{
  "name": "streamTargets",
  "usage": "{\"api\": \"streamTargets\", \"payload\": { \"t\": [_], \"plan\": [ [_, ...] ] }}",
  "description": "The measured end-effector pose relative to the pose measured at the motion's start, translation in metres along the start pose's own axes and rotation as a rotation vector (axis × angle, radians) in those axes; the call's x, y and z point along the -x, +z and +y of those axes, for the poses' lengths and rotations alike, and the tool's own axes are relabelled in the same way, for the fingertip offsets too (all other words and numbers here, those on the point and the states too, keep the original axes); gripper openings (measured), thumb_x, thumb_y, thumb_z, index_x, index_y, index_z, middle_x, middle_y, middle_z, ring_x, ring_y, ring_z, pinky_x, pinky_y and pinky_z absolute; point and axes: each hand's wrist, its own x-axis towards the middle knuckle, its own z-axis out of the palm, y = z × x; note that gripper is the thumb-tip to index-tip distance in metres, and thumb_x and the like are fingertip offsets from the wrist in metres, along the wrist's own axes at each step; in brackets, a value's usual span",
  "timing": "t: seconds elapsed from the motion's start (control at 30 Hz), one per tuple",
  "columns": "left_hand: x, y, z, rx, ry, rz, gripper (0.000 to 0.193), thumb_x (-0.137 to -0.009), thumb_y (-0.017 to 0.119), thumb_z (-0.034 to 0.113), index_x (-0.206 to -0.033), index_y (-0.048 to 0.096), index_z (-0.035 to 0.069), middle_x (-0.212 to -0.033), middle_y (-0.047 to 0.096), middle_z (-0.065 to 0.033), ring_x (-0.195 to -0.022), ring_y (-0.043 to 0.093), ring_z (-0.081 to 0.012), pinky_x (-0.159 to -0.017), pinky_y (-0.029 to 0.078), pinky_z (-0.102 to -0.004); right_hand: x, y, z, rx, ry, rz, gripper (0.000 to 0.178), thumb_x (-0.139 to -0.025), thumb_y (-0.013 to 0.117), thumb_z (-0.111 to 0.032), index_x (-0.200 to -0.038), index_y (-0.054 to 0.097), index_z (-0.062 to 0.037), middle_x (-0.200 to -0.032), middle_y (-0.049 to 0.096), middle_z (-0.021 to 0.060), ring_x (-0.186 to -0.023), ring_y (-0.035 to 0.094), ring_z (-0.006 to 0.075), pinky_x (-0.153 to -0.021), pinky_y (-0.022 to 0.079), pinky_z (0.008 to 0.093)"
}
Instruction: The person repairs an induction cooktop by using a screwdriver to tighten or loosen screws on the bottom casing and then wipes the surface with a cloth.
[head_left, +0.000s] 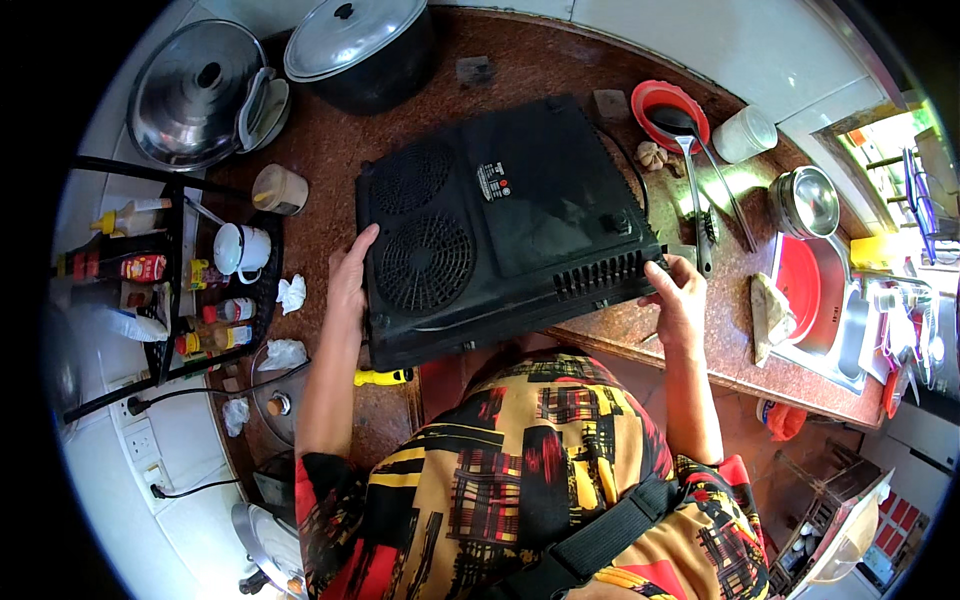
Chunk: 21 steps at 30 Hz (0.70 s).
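Note:
A wide black induction cooker (pixel 545 190) is turned bottom up in front of me, showing two round fan grilles, a small label and a row of vent slots. My left hand (pixel 350 268) grips its left edge, thumb on top and the other fingers hidden beneath. At the near right corner my right hand (pixel 677 296) holds the edge by the vent slots, fingers curled around it. The cooker sits over the brown speckled counter (pixel 325 150), its near edge close to my body. Whether its far side rests on the counter I cannot tell.
A lidded dark pot (pixel 375 75) and a steel lid (pixel 190 100) stand at the back left. Sauce bottles fill a black rack (pixel 175 290) on the left. Far right are a red bowl (pixel 668 98), a ladle (pixel 697 205), garlic (pixel 652 155) and a sink (pixel 848 330).

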Motion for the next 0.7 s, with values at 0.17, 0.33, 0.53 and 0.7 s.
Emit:
{"api": "streamTargets", "payload": {
  "t": [0.17, 0.33, 0.53, 0.7],
  "plan": [
    [0.040, 0.006, 0.013, 0.060, -0.201, -0.028, 0.062, -0.076, 0.080, 0.029, -0.117, 0.057, -0.010, -0.108, 0.066, -0.0168, -0.087, 0.066, -0.0276, -0.076, 0.056, -0.0384, 0.015, -0.014, -0.022, 0.037, -0.001, -0.006, 0.029, -0.079, 0.077, -0.014, -0.095, 0.061, 0.0047, -0.077, 0.063, 0.0060, -0.058, 0.056, 0.0095, -0.046, 0.047, 0.0225],
    [0.055, -0.006, 0.025, -0.062, -0.264, -0.083, 0.059, -0.078, 0.077, 0.036, -0.120, 0.059, -0.001, -0.111, 0.065, -0.0146, -0.094, 0.064, -0.0274, -0.083, 0.053, -0.0408, 0.030, -0.011, -0.044, -0.071, -0.015, 0.017, 0.024, -0.081, 0.073, -0.008, -0.096, 0.060, 0.0052, -0.073, 0.062, 0.0055, -0.051, 0.053, 0.0083, -0.041, 0.044, 0.0211],
    [0.087, 0.009, 0.057, -0.314, -0.426, -0.087, 0.063, -0.081, 0.067, 0.052, -0.125, 0.059, 0.008, -0.115, 0.065, -0.0121, -0.098, 0.064, -0.0279, -0.086, 0.052, -0.0428, 0.020, 0.000, -0.047, -0.220, -0.310, -0.010, 0.026, -0.084, 0.071, -0.011, -0.102, 0.058, 0.0029, -0.077, 0.061, 0.0048, -0.057, 0.055, 0.0090, -0.049, 0.047, 0.0221],
    [0.086, 0.005, 0.077, -0.259, -0.471, -0.099, 0.053, -0.084, 0.063, 0.054, -0.113, 0.066, 0.010, -0.101, 0.070, -0.0129, -0.083, 0.070, -0.0245, -0.077, 0.056, -0.0373, -0.012, 0.007, -0.033, -0.116, -0.603, -0.072, 0.042, -0.081, 0.077, -0.021, -0.109, 0.056, 0.0019, -0.087, 0.062, 0.0034, -0.073, 0.060, 0.0124, -0.070, 0.050, 0.0246]
  ]
}}
